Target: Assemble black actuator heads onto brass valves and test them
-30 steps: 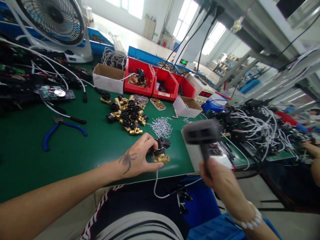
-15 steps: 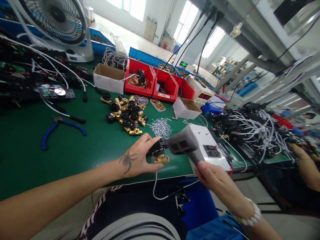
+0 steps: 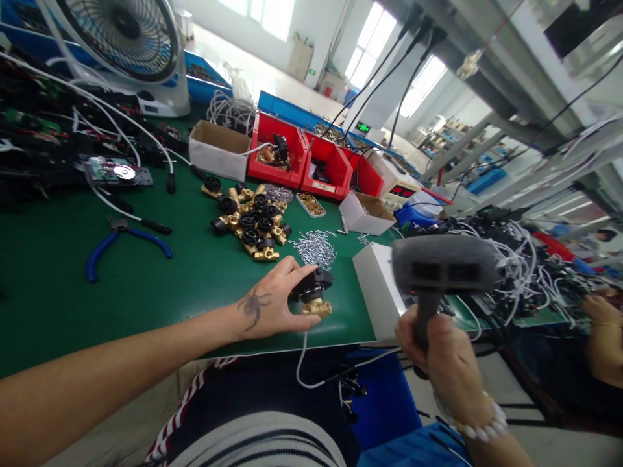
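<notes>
My left hand (image 3: 277, 299) is closed around a brass valve fitting (image 3: 318, 307) with a black plastic head (image 3: 315, 280), holding it on the green tabletop near its front edge. A white cable (image 3: 302, 373) hangs from about there down past the edge. In my right hand (image 3: 445, 350) is a dark grey mallet (image 3: 444, 264), gripped by its handle and raised to the right of the fitting, apart from it. The mallet's head is slightly blurred. Just behind the fitting lies a heap of small metal clips (image 3: 314, 248).
More brass fittings with black caps (image 3: 253, 220) are piled behind my left hand. Blue-handled pliers (image 3: 119, 237) lie at left. Red bins (image 3: 277, 172) and a fan (image 3: 126, 39) stand behind. A white box (image 3: 372, 292) sits near the mallet. A co-worker's hand (image 3: 603, 311) is at far right.
My right hand has lifted the mallet up and to the right, away from the fitting. My left hand keeps its hold on the fitting. The view has shifted slightly.
</notes>
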The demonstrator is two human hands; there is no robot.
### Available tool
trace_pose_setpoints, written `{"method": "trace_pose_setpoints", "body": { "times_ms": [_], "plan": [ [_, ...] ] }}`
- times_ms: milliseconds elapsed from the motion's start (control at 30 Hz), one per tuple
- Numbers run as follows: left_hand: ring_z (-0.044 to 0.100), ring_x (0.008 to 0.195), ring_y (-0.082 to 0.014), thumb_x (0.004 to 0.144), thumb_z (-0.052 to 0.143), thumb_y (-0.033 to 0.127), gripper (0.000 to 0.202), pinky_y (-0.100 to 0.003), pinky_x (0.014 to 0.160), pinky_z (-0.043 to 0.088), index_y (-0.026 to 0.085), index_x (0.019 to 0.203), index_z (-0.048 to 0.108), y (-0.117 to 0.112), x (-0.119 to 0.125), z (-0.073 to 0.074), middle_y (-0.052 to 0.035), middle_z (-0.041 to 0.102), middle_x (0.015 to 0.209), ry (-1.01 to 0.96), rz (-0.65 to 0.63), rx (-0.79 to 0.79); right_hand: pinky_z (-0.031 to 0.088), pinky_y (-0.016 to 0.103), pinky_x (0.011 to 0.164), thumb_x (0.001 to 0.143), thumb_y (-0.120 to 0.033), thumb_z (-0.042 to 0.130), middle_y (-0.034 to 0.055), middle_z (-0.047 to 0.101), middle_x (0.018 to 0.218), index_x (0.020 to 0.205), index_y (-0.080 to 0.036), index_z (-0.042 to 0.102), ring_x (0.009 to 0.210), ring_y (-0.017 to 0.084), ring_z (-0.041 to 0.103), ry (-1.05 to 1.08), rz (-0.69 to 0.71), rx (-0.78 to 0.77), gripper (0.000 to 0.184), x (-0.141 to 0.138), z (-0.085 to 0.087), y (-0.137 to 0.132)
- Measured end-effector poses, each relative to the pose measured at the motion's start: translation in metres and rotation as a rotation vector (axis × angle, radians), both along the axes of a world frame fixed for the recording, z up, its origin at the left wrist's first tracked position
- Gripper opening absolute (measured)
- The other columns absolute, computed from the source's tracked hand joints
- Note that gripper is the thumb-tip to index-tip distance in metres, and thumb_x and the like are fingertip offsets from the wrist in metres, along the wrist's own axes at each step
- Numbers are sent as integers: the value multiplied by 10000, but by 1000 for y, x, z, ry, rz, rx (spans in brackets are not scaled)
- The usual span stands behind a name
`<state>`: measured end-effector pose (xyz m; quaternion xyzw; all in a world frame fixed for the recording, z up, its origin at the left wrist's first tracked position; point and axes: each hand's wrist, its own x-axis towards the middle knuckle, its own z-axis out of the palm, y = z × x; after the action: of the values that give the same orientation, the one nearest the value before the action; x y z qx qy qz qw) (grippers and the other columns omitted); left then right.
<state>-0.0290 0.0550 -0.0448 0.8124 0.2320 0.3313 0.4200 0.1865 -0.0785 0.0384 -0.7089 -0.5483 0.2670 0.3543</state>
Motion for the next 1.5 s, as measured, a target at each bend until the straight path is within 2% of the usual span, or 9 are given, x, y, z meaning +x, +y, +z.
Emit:
{"method": "trace_pose_setpoints", "body": {
  "times_ms": [133,300,467,600,800,933,1100,1267,1500],
  "plan": [
    [524,891,-193,709,745,377,699,-393,839,537,179,1332,496,0,0,1,-51,456,1002,7,-3,26,218,245,414,849,-783,398,-16,367,512,549,-202,405,467,106,311,-159,167,-238,653,-2,2,5],
    [528,884,-192,720,737,408,712,-412,869,525,172,1339,478,0,1,1,-58,465,1029,4,2,43,218,253,396,903,-758,255,-29,336,477,577,-213,417,425,106,286,-48,88,-48,656,3,2,5],
    [520,888,-193,717,743,396,694,-396,838,531,187,1328,492,1,1,-1,-48,458,995,-5,4,39,207,244,414,875,-761,372,-21,358,507,557,-203,399,460,103,303,-169,207,-216,642,4,-2,7],
    [526,909,-191,712,750,411,729,-391,854,528,170,1343,479,2,2,-3,-55,461,1041,-6,0,20,196,255,395,911,-747,264,-36,315,467,569,-212,417,411,99,258,-36,97,-25,653,4,2,5],
    [519,898,-193,709,755,391,691,-384,835,528,191,1318,499,3,2,-2,-46,465,998,-6,-8,46,204,245,416,866,-771,378,-23,360,494,554,-201,419,449,103,308,-195,197,-199,650,1,-6,9],
    [526,929,-196,714,748,431,719,-394,862,528,191,1335,477,4,3,-2,-51,460,1046,1,-9,9,197,250,391,910,-748,257,-40,322,455,575,-212,424,401,99,263,-28,87,4,654,4,-5,8],
    [505,884,-191,709,752,394,665,-379,816,525,196,1300,519,4,3,0,-40,451,981,16,-11,23,212,251,432,865,-767,381,-23,362,504,562,-201,423,464,109,313,-213,192,-237,643,0,-1,10],
    [511,887,-187,714,751,402,693,-376,825,522,174,1317,497,3,2,0,-44,452,999,-6,-11,39,220,261,420,906,-750,267,-31,331,479,559,-214,394,439,107,292,-71,123,-87,651,3,6,11],
    [512,891,-187,708,756,398,676,-379,832,524,201,1305,508,4,2,-1,-39,453,999,6,-4,16,198,250,417,869,-774,350,-33,338,486,545,-210,391,443,101,287,-138,176,-197,652,3,3,15]
  ]
}}
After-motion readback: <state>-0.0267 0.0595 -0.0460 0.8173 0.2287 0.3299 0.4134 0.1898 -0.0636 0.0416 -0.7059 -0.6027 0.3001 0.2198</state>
